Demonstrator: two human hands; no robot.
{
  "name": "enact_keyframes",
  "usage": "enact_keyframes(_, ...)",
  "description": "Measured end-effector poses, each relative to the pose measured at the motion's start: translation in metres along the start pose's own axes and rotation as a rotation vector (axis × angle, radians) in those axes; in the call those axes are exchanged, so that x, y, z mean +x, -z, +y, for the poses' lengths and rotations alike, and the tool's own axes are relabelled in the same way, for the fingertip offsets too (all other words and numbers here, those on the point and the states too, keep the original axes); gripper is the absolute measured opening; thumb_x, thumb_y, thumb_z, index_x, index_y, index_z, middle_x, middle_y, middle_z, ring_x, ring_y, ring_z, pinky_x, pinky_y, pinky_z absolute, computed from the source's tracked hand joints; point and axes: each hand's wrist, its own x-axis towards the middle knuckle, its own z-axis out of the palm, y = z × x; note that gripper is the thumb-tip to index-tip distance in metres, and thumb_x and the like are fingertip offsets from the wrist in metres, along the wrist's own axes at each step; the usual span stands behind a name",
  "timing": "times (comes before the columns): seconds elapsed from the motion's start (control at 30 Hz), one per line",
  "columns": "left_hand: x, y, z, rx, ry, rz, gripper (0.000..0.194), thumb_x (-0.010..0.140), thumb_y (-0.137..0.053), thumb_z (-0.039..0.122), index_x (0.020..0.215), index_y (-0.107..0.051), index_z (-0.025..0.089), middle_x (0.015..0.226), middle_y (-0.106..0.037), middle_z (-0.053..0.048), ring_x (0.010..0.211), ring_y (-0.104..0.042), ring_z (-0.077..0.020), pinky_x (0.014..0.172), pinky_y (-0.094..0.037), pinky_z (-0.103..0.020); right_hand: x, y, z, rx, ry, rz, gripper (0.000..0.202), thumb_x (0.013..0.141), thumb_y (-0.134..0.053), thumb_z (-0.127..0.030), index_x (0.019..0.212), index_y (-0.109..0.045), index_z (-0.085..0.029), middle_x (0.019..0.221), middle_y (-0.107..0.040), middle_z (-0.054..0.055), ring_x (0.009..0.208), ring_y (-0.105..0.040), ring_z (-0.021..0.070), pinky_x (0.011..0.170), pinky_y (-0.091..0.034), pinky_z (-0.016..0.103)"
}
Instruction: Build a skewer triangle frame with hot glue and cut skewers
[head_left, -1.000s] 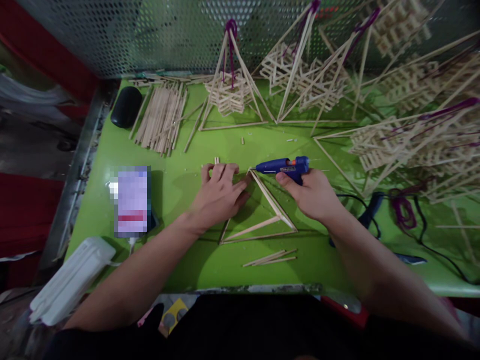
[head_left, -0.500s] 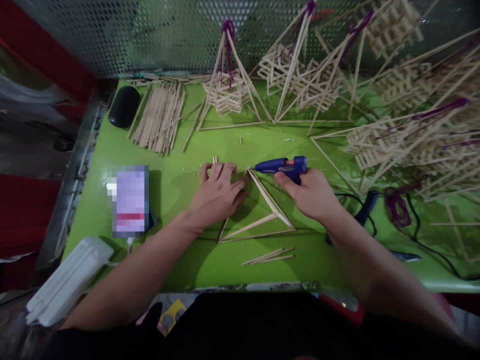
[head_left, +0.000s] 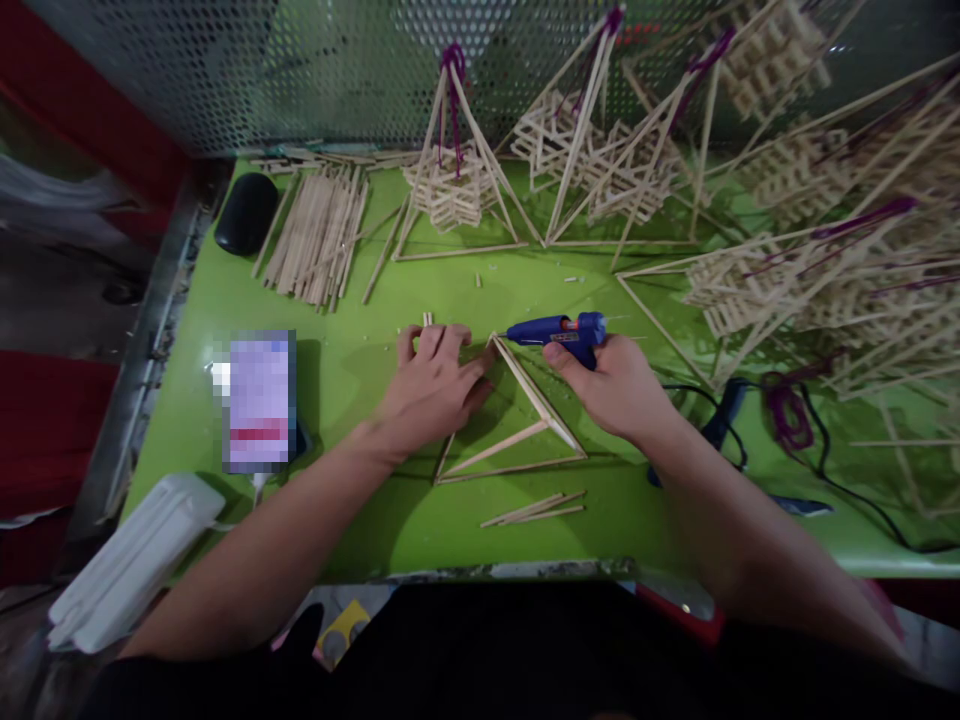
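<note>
In the picture's middle, the right hand (head_left: 624,388) holds a glue gun (head_left: 541,330) at the stick triangle (head_left: 526,385). I can't tell if the left hand (head_left: 431,388) grips anything; a slip could burn it

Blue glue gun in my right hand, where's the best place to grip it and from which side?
Likely by the handle, from the right, as your right hand does: the blue glue gun points its nozzle left at a corner of the wooden stick frame, and the handle sits toward the rear, well away from that probably hot nozzle.
</note>
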Motion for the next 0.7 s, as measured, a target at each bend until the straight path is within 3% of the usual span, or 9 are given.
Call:
enact_keyframes(0.33, 0.001, -0.001, 0.0, -0.037, 0.011, 0.009, 0.047, 0.119, -0.053, 0.047, 0.16, -0.072, 0.037, 0.145, -0.062, -0.018, 0.134, -0.055, -0.0415, 0.121, -0.041, -0.072, -0.002, 0.001, -0.005, -0.078, -0.02, 0.031, 0.054, 0.101, -0.067, -0.065, 0.065, -0.053, -0.027, 0.058, -0.05, 0.002, 0.057, -0.044, 0.018, 0.058, -0.033, 0.037)
enact_keyframes(0.43, 0.001, -0.001, -0.001, -0.03, 0.012, -0.01, 0.045, 0.118, -0.054, 0.047, 0.157, -0.074, 0.036, 0.144, -0.062, -0.017, 0.134, -0.055, -0.0405, 0.122, -0.041, -0.071, -0.004, 0.005, -0.007, -0.066, 0.008, 0.073, 0.056, 0.101, -0.07, -0.061, 0.061, -0.05, -0.027, 0.053, -0.044, 0.0, 0.052, -0.042, 0.0167, 0.054, -0.03, 0.036)
enact_keyframes(0.53, 0.001, -0.001, -0.003, -0.021, 0.004, -0.027, 0.044, 0.118, -0.055, 0.047, 0.153, -0.076, 0.032, 0.144, -0.062, -0.017, 0.134, -0.055, -0.0404, 0.123, -0.04, -0.071, -0.007, 0.015, -0.004, 0.041, 0.032, 0.165, 0.057, 0.101, -0.073, -0.062, 0.061, -0.052, -0.027, 0.052, -0.043, -0.001, 0.048, -0.04, 0.0152, 0.05, -0.027, 0.035)
enact_keyframes(0.7, 0.001, -0.005, -0.007, -0.018, -0.053, 0.004, 0.044, 0.118, -0.054, 0.048, 0.149, -0.078, 0.029, 0.144, -0.062, -0.016, 0.138, -0.053, -0.0417, 0.126, -0.037, -0.073, -0.012, 0.044, 0.011, 0.301, 0.036, 0.414, 0.027, 0.093, -0.086, -0.048, 0.087, -0.075, -0.024, 0.068, -0.067, 0.002, 0.056, -0.06, 0.0184, 0.052, -0.041, 0.034)
